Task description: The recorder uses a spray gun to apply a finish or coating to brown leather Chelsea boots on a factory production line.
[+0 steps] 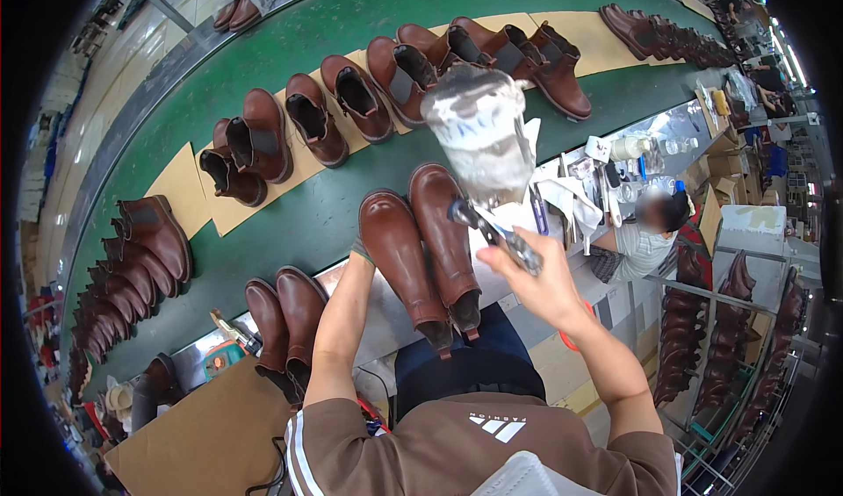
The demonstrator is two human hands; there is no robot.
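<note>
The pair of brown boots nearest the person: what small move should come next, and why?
Perhaps a short sweep along the boots: the right hand grips what looks like a spray gun, whose dark end overlaps them in this view.

Bare left forearm (344,307) reaching forward, left hand (361,248) mostly hidden — bare right forearm (604,354) slanting inward, right hand (546,281) curled closed, thumb pointing left.
</note>
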